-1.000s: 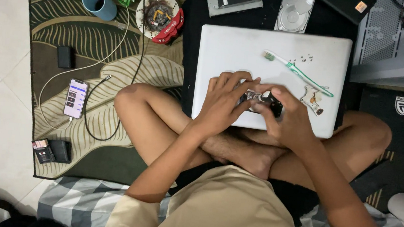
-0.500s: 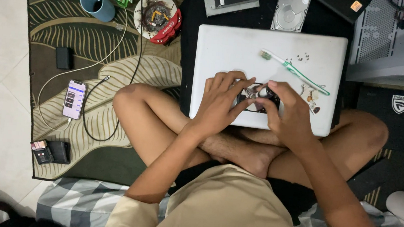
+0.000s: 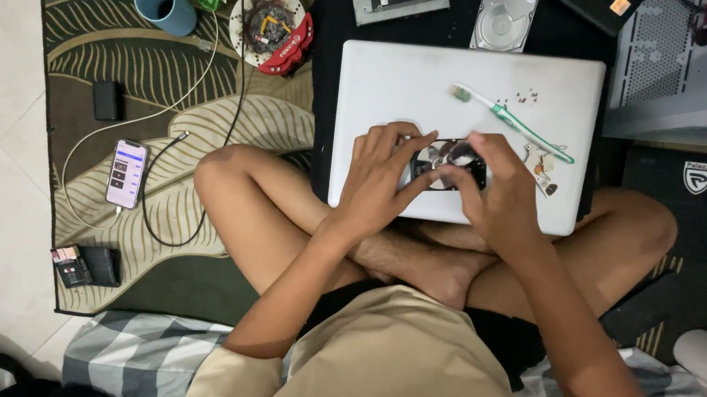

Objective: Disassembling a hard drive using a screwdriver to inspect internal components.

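Both hands, left hand and right hand, grip a small dark opened disk drive atop a closed silver laptop; firm, level fingers should keep it from slipping.

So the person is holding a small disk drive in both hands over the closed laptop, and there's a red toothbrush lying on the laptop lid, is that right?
Not quite: the toothbrush is green and white, not red, as the head view shows. The rest holds: the left hand and right hand both grip the small disk drive over the closed laptop, and the toothbrush lies on its lid.
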